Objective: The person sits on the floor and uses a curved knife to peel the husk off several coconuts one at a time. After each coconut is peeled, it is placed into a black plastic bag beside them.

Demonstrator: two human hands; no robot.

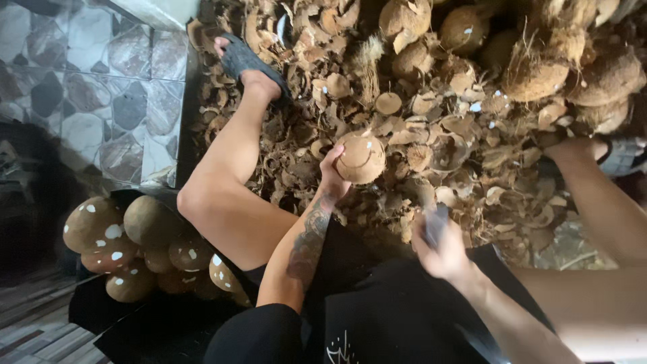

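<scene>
My left hand (pixel 332 176) grips a round brown coconut (pixel 361 158) with its husk off, held above a heap of shell and husk pieces. My right hand (pixel 441 251) is closed around a dark-handled tool (pixel 435 224); it is blurred and its blade cannot be made out. The tool is a short way to the right of and below the coconut. My tattooed left forearm runs up from the bottom centre. My bare legs spread to both sides, each foot in a sandal.
A thick heap of husk and shell scraps (pixel 431 121) covers the ground ahead. Unpeeled fibrous coconuts (pixel 539 67) pile at the top right. Several peeled coconuts (pixel 135 243) lie on a dark sheet at the left. A tiled floor (pixel 87 81) lies at the far left.
</scene>
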